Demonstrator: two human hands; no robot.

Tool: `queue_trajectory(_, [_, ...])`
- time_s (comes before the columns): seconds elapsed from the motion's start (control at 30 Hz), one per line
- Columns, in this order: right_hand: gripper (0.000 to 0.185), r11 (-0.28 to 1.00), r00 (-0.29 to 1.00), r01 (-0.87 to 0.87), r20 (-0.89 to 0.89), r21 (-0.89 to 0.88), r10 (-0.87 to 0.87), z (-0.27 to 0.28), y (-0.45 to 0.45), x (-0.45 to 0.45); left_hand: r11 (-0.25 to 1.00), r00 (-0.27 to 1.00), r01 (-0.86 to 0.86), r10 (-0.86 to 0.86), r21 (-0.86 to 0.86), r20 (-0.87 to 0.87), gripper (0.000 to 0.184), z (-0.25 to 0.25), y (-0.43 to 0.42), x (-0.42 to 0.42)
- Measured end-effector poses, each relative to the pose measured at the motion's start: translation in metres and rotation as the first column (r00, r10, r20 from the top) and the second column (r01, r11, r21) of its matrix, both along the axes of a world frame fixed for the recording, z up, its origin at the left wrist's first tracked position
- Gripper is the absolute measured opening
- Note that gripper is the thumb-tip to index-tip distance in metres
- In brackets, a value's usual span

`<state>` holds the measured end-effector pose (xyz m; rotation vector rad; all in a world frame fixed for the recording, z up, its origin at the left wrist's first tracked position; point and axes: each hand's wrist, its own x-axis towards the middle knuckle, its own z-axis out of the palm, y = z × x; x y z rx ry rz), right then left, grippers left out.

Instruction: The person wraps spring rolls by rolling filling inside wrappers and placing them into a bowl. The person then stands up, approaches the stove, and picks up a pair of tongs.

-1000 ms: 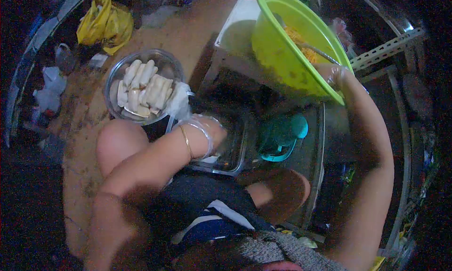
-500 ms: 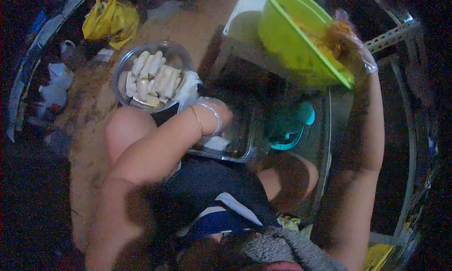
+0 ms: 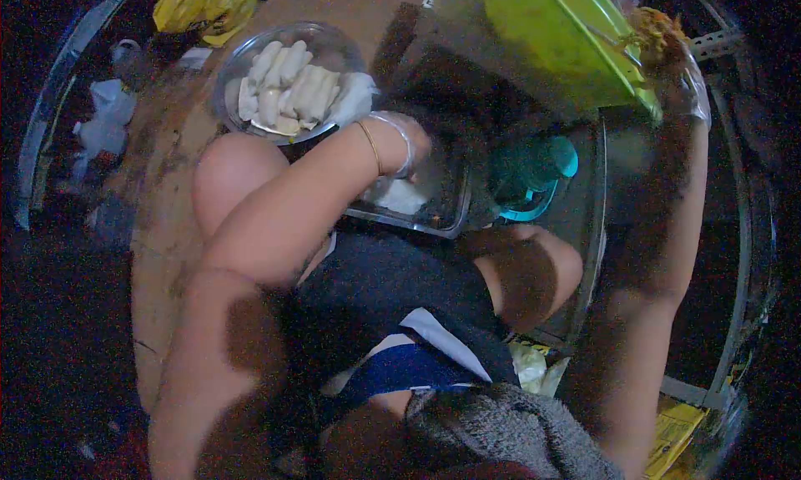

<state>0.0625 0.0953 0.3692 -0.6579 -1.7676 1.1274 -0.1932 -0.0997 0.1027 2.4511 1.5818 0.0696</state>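
Brown floor [image 3: 171, 204] under me, dark stains showing. Directly on it, just beyond my bent knee [image 3: 238, 175], a clear round bowl [image 3: 344, 48]. Farther off, a crumpled yellow bag [image 3: 204, 8], small white scrap [image 3: 194, 58] beside it.

Orange shreds [image 3: 657, 29] clumped in right hand [image 3: 676, 73], beside rim of lime-green basin [image 3: 555, 42].

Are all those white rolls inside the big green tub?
No, the white rolls are piled in the clear round bowl.
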Motion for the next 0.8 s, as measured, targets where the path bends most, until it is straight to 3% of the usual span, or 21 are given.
queue_trajectory(0.17, [0.032, 0.995, 0.952, -0.087, -0.298, -0.053, 0.067, -0.006, -0.085, -0.023, 0.999, 0.999, -0.018, 0.017, 0.043, 0.031, 0.033, -0.011, 0.001, -0.006])
queue_trajectory(0.33, [0.034, 0.98, 0.925, -0.102, -0.378, -0.169, 0.031, -0.066, -0.157, -0.063, 0.999, 0.999, -0.039, 0.039, 0.01, 0.004, 0.034, -0.02, -0.002, -0.017])
queue_trajectory(0.37, [0.035, 0.981, 0.948, -0.105, -0.315, -0.162, 0.05, -0.083, -0.165, -0.071, 0.999, 0.999, -0.044, 0.044, 0.008, 0.009, 0.033, -0.022, -0.002, -0.021])
queue_trajectory(0.43, [0.035, 0.979, 0.978, -0.199, 0.078, 0.045, 0.195, -0.123, -0.154, -0.08, 0.999, 0.999, -0.044, 0.044, -0.012, 0.005, 0.032, -0.026, -0.003, -0.027])
queue_trajectory(0.5, [0.035, 0.96, 0.95, -0.186, 0.288, 0.209, 0.122, -0.189, -0.136, -0.083, 0.998, 0.999, -0.048, 0.048, -0.048, -0.004, 0.03, -0.032, -0.005, -0.033])
queue_trajectory(0.57, [0.035, 0.952, 0.973, -0.133, 0.145, -0.275, 0.178, -0.259, -0.146, -0.101, 0.994, 0.998, -0.058, 0.056, -0.095, -0.017, 0.029, -0.038, -0.005, -0.036])
queue_trajectory(0.63, [0.034, 0.939, 0.943, -0.1, 0.27, -0.329, 0.195, -0.335, -0.123, -0.098, 0.986, 0.997, -0.07, 0.066, -0.153, -0.031, 0.028, -0.042, -0.002, -0.038])
queue_trajectory(0.7, [0.036, 0.99, 0.868, 0.048, 0.496, -0.135, 0.026, -0.456, -0.078, -0.084, 0.981, 0.997, -0.045, 0.032, -0.191, -0.072, 0.028, -0.04, -0.005, -0.042])
queue_trajectory(0.73, [0.039, 0.986, 0.785, 0.093, 0.619, -0.14, 0.014, -0.469, -0.077, -0.082, 0.977, 0.993, 0.005, -0.03, -0.214, -0.114, 0.029, -0.037, -0.006, -0.045])
queue_trajectory(0.8, [0.045, 0.975, 0.571, 0.183, 0.821, -0.123, -0.004, -0.486, -0.085, -0.082, 0.984, 0.998, -0.032, 0.022, -0.174, -0.058, 0.036, -0.053, -0.005, -0.051])
